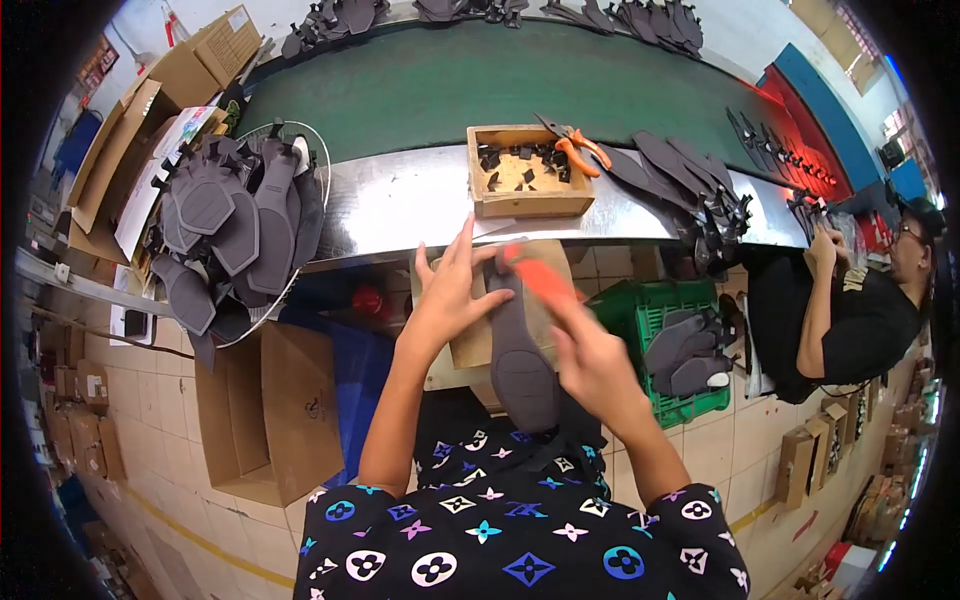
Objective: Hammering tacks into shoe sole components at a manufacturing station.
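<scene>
The left hand [452, 293] steadies the grey shoe sole [518, 365] with fingers spread flat, just below the wooden box [528, 205]. The right hand [592, 362] is clenched around an orange tool [540, 277]. The sole looks light and bendy, best gripped by its edges.

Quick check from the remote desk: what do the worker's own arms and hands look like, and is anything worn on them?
Both forearms are bare from elbow to fingertips. The left hand and the right hand show no gloves, and I see no watch, bands or rings, though the right hand is slightly blurred. The only clothing in view is a black garment along the lower edge, printed with white, blue, purple and teal flower and star shapes.
</scene>
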### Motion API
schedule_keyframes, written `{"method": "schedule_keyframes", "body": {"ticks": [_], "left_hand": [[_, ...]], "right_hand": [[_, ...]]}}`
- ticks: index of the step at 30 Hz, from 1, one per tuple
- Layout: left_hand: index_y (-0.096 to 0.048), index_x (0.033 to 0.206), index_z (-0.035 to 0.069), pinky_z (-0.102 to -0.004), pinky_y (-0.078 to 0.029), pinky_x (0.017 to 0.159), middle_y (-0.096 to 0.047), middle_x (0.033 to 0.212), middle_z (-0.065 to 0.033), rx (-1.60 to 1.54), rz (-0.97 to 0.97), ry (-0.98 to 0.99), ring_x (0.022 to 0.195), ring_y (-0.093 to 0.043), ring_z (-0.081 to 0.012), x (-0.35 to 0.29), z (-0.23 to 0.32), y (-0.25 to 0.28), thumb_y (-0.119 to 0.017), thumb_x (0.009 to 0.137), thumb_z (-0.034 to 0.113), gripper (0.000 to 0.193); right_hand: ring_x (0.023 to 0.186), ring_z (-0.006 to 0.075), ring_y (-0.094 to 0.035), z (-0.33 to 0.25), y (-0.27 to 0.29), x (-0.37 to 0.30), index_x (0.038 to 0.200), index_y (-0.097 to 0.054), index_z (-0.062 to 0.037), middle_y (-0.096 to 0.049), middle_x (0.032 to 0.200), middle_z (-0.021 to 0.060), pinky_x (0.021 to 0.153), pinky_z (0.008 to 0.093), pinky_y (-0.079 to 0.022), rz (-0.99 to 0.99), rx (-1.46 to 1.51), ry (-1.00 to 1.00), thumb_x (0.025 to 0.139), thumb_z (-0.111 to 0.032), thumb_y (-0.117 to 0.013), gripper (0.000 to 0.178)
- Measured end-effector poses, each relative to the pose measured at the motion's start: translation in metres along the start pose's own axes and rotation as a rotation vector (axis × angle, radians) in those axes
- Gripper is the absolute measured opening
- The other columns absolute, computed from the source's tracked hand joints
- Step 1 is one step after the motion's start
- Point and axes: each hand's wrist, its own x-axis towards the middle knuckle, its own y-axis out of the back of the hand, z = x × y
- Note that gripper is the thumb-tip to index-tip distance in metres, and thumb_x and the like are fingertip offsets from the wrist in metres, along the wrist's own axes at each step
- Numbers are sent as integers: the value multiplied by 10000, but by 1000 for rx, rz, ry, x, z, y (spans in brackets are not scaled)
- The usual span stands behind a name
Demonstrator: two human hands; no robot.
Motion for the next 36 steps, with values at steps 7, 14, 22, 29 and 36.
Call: {"method": "schedule_keyframes", "body": {"ticks": [7, 14, 22, 29, 36], "left_hand": [[-63, 1589, 98, -692, 9, 1137, -623, 1356, 72, -64, 17, 24, 1461, -333, -256, -6, -5, 6, -783, 780, 469, 1144], [-734, 1105, 120, -644, -144, 1151, -700, 1184, -47, 74, 170, -112, 1365, -480, -295, -13, -2, -3, -746, 840, 296, 318], [-718, 965, -33, -320, -445, 632, -580, 785, -98, -723, -143, -185, 733, -607, -200, -81, 74, 43, -703, 890, 122, 173], [-741, 1016, -21, -311, -445, 896, -658, 988, -78, -1246, -456, 105, 975, -602, -182, -106, 84, 50, -634, 936, 147, 215], [-745, 1055, 3, -260, -484, 846, -741, 974, -63, -1465, -842, -12, 912, -645, -110, -101, 89, 55, -616, 994, 228, 266]], "right_hand": [[583, 117, -548, -36, 37, -15, 1226, -542, 23, -579, 750, 55, 483, 278, -425, 355, 719, -150, 1033, -203, -507, 300], [661, 183, -588, -9, 35, 0, 1290, -528, 47, -623, 846, 121, 621, 330, -498, 33, -123, 114, 991, -75, -545, 323], [783, 322, -663, 19, 10, 28, 1276, -568, -2, -643, 978, 152, 617, 395, -523, -89, -399, 89, 904, -135, -656, 405], [924, 345, -645, 15, 9, 43, 1178, -637, 2, -660, 1090, 155, 792, 411, -526, -374, -5, 357, 905, -188, -665, 334], [813, 332, -652, -26, 48, 58, 1030, -651, 34, -653, 952, 174, 709, 392, -535, -872, 556, 407, 858, -202, -706, 297]]}}
